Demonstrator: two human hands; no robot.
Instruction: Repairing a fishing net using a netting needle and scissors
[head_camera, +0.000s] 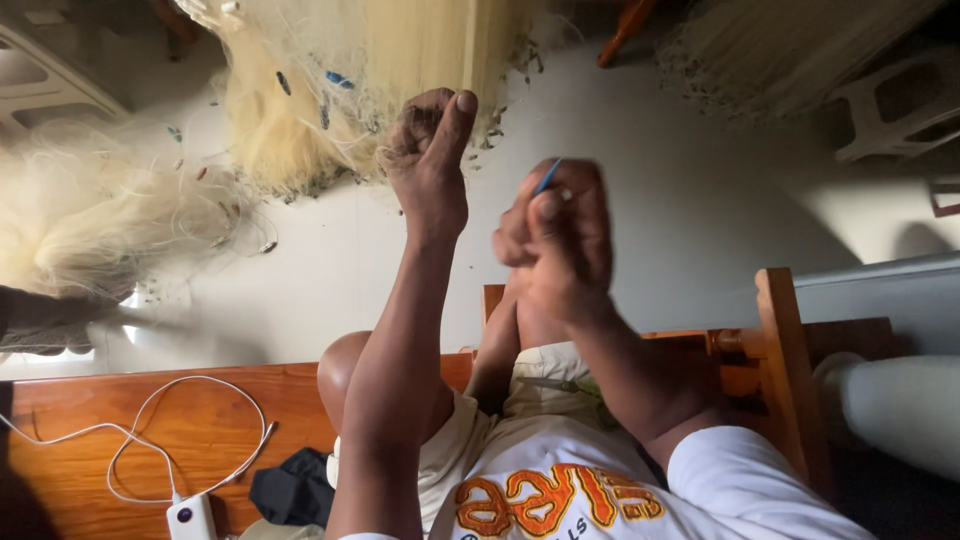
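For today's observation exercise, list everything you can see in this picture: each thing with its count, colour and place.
fishing net: several heaps, pale yellow, on the floor at top and left
floor: one, light grey, behind the hands
wooden bench: one, orange-brown, lower left
cable: one, white, looped on the bench
dark cloth: one, black, on the bench
blue tool: one, in the right hand
left hand: grip closed on net strands
right hand: grip closed on the blue tool

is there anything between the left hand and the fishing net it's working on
Nothing visible does. The left hand is closed right at the edge of the pale fishing net, with strands of it in its grip. The right hand, holding a thin blue tool, is off to the side, not between them.
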